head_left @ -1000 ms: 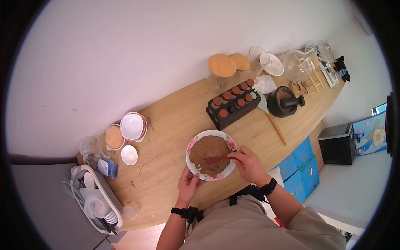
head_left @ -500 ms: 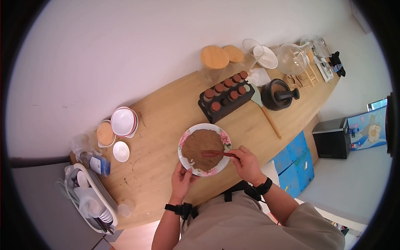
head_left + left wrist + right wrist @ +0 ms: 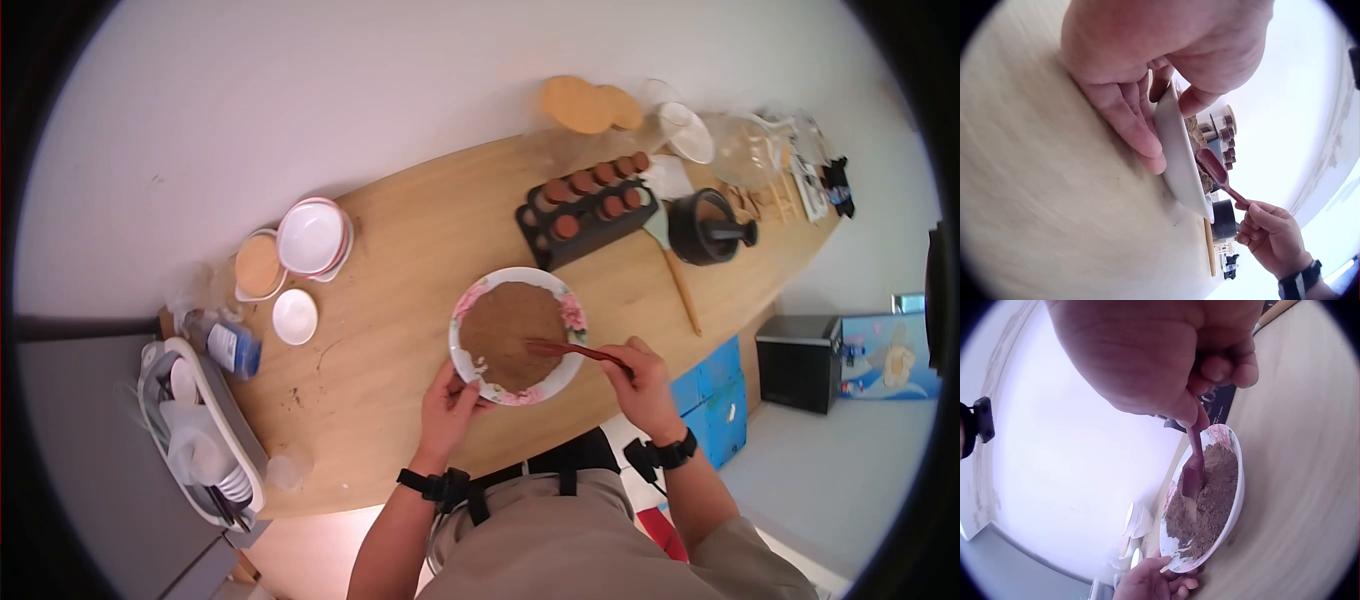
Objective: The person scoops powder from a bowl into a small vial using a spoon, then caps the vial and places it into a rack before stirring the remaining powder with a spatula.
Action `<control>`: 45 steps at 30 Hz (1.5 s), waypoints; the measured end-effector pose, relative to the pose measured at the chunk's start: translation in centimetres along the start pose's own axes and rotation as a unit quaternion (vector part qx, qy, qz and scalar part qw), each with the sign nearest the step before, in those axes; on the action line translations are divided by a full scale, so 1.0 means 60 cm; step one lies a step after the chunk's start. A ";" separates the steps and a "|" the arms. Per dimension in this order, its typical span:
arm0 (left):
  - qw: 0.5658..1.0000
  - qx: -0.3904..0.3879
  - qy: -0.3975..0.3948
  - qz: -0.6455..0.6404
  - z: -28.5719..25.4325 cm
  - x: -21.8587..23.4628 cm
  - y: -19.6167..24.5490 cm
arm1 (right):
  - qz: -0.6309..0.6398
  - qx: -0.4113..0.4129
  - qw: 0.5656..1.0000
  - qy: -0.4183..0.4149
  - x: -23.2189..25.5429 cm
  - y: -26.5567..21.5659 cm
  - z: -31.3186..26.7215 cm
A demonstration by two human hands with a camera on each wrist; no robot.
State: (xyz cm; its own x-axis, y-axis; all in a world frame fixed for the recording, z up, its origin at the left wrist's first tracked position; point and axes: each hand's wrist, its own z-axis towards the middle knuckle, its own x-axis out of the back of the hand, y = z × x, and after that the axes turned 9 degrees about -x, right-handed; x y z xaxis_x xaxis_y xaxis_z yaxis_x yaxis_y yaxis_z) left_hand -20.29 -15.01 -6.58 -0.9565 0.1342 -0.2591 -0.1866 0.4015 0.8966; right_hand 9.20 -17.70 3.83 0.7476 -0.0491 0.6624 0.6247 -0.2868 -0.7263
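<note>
A white bowl (image 3: 573,313) with pink flowers round its rim holds brown powder (image 3: 503,328), crumbly in the wrist views. My left hand (image 3: 447,410) grips its near-left rim, thumb over the edge and fingers underneath. In the left wrist view the bowl's white outer side (image 3: 1175,150) shows beside those fingers. My right hand (image 3: 643,388) pinches the handle of a reddish-brown scoop (image 3: 545,347) at the bowl's right side. The scoop's head (image 3: 1192,480) lies at the powder's surface in the right wrist view, next to a pale smoothed streak.
Behind the bowl stands a black rack (image 3: 590,235) of brown-capped jars. To its right are a wooden-handled spatula (image 3: 682,290) and a dark mortar (image 3: 690,235) with pestle. Small white dishes (image 3: 310,237), a blue-labelled bottle (image 3: 232,348) and a dish rack (image 3: 205,440) stand left.
The scoop has moved rightward within the bowl, and my right hand sits farther from the rim. The powder's top looks smoother. My left hand keeps its hold; the head view has shifted.
</note>
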 end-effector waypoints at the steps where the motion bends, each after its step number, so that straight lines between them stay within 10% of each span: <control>1: 1.000 0.005 -0.009 -0.014 0.002 0.001 0.002 | 0.006 0.005 1.000 -0.010 0.000 -0.001 0.005; 16: 0.999 0.040 0.005 0.017 -0.003 0.000 0.024 | -0.084 0.167 0.978 -0.093 0.008 -0.034 0.128; 45: 0.999 0.030 -0.006 0.037 -0.002 -0.004 0.017 | -0.012 0.094 0.995 -0.009 0.022 -0.005 0.089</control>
State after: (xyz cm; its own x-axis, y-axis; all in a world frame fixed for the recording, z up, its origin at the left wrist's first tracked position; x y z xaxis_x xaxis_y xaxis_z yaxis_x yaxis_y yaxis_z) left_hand -20.27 -14.76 -5.58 -0.9644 0.1755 -0.1980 -0.1021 0.4437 0.8904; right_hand 11.18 -12.57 3.95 0.7350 -0.0271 0.6776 0.6721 -0.1038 -0.7332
